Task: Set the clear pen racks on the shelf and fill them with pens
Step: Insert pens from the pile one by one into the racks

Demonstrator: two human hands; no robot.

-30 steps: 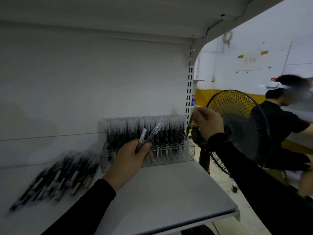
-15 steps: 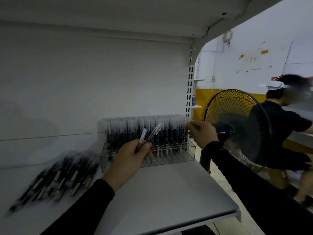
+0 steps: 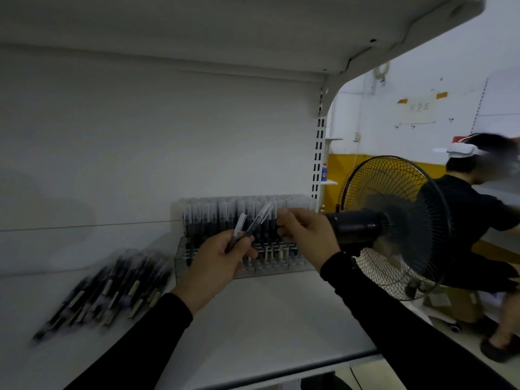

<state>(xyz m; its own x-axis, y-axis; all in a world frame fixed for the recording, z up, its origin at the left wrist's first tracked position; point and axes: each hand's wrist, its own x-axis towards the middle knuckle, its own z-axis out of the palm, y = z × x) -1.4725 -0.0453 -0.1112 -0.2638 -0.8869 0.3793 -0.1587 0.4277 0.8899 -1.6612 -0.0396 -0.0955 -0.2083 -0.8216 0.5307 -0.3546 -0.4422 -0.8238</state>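
Observation:
A clear pen rack (image 3: 284, 266) stands at the back right of the white shelf (image 3: 267, 319), packed with upright black pens (image 3: 213, 218) with clear caps. In front of the rack, my left hand (image 3: 216, 266) grips two pens (image 3: 260, 218) that point up and to the right. My right hand (image 3: 304, 235) hovers just right of those pens, its fingers curled and its fingertips next to the upper pen's cap. I see nothing held in it. A blurred pile of loose black pens (image 3: 112, 288) lies on the shelf at the left.
Another shelf board (image 3: 197, 23) hangs overhead. A slotted upright (image 3: 319, 164) ends the shelf at the right. Beyond it stands a black fan (image 3: 394, 220), close to my right wrist. A person in black (image 3: 472, 220) crouches farther right.
My right hand has moved left and down from the slotted upright, past the rack's right end, to the pens in my left hand. My left hand has stayed put.

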